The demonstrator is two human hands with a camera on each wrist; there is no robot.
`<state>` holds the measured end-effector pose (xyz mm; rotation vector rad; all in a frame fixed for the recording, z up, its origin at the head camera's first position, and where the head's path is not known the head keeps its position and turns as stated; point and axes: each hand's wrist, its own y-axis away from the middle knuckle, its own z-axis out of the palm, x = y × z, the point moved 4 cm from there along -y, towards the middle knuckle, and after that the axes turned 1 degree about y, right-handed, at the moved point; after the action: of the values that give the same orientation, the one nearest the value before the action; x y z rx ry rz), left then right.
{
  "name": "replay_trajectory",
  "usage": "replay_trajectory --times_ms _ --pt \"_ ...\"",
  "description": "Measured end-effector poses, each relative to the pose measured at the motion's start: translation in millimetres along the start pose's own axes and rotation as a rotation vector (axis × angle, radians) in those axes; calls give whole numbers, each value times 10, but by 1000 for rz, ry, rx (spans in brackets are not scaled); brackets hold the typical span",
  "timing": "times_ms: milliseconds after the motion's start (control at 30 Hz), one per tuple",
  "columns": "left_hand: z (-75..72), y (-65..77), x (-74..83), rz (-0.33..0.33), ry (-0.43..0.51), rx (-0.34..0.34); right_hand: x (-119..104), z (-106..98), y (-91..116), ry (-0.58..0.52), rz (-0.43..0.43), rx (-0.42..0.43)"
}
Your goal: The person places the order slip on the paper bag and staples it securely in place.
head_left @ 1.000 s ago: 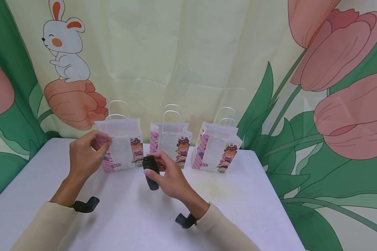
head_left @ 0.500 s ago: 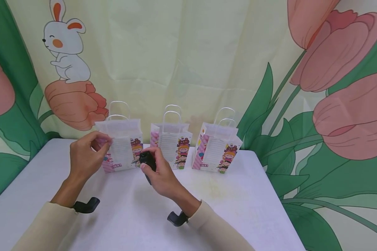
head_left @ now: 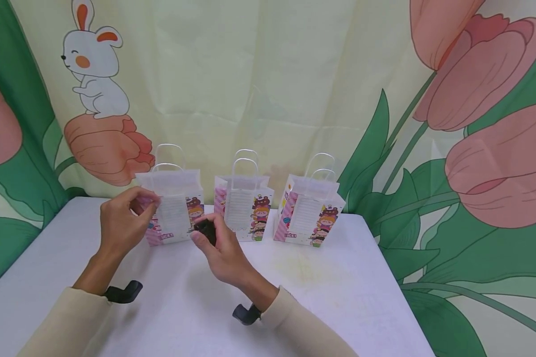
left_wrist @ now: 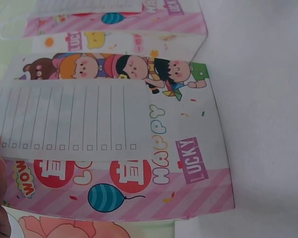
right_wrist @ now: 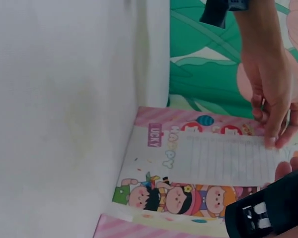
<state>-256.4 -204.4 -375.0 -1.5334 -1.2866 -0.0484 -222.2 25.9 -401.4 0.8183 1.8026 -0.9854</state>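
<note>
My left hand pinches the upper left edge of a lined checklist sheet with thumb and fingers. That sheet lies flat over the front of the leftmost paper gift bag, which is upright and printed with cartoon characters and pink stripes. Curled around a small black stapler is my right hand, close in front of the same bag's right side. In the right wrist view the stapler's end, with shiny metal in an opening, is near the sheet's upper edge; part of its body is out of frame.
Two matching gift bags, a middle bag and a right bag, stand in the same row with lined sheets on their fronts. White rope handles rise above all three. The white-covered table ends at a printed curtain.
My right hand has moved left with the stapler, toward the leftmost bag, and the stapler now points away and shows less of its length. My left hand stays on the sheet.
</note>
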Motion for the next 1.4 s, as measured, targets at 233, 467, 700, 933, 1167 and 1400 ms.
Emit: replay_trajectory --times_ms 233,467,700,933,1167,1400 --pt "4 -4 -9 2 -6 3 -50 26 -56 -5 -18 16" --pt "-3 -3 -3 -10 3 1 -58 75 -126 -1 -36 76" --pt "3 -5 -14 5 -1 5 -56 116 -204 -3 -44 120" --pt "9 -8 -20 17 -6 5 -118 137 -275 29 -46 152" --pt "16 1 -19 22 -15 3 -134 168 -339 -5 -62 162" --pt "-4 0 -13 30 -15 10 -184 221 -425 18 -72 144"
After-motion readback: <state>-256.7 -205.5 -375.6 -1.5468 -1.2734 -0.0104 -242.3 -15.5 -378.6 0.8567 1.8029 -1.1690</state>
